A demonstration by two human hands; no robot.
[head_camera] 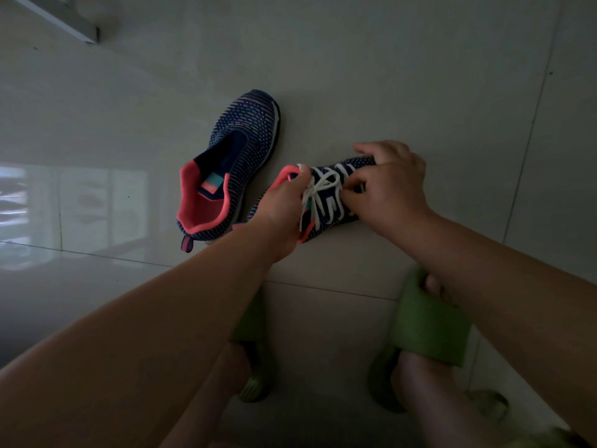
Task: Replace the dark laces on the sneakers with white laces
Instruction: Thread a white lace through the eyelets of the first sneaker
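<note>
A dim room with a pale, glossy tiled floor; nearest, feet in green foam slides; beyond them, the laced navy knit sneaker with coral collar lies under both hands, its long axis running left-right, toe to the right; the left hand grips the heel collar, fingers curled; the right hand, nearer the toe, pinches the flat white lace; farther left, the unlaced matching sneaker points away, lengthwise from the person.
</note>
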